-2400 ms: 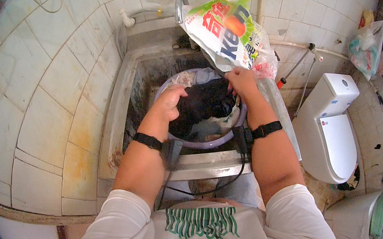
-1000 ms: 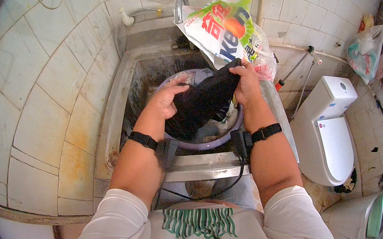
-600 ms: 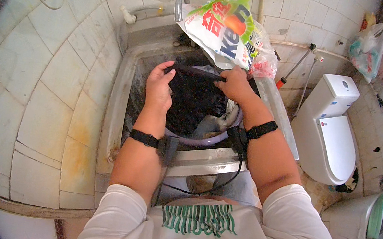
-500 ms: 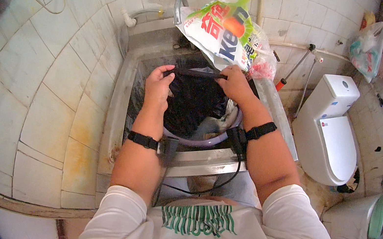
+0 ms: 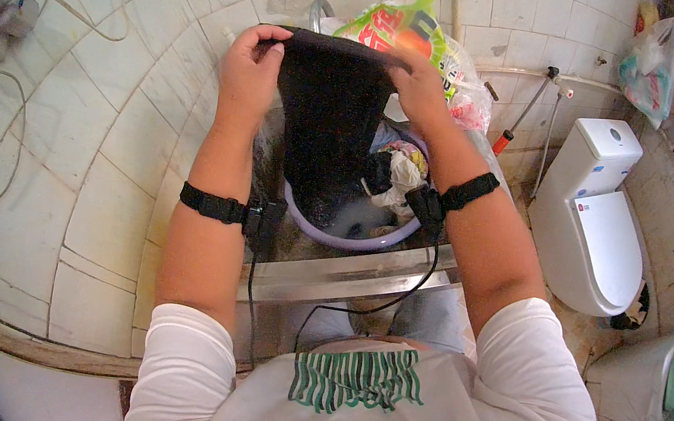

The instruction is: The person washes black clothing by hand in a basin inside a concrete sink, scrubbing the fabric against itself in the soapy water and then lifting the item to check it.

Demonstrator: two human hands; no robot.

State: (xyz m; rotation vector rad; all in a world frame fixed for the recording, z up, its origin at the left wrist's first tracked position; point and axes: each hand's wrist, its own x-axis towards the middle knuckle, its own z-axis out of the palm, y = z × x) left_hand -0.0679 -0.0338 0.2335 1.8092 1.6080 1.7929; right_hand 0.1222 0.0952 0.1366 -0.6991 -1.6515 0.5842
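Two bare hands hold up a black garment (image 5: 330,114) by its top edge, stretched into a nearly straight line. The left hand (image 5: 250,80) pinches the upper left corner between thumb and fingers; the right hand (image 5: 422,93) is closed on the upper right corner. Moments ago this edge was low over the purple basin (image 5: 349,243) in the sink (image 5: 326,280); now it is raised above the sink's far edge, covering part of the white-and-green detergent bag (image 5: 396,21). The garment hangs as a broad panel, its lower end over the basin's left side; blur and shadow make it hard to tell whether that end still touches the water. The lift exposes white cloth (image 5: 404,179) at the basin's right edge and seems to separate the black piece from the other laundry.
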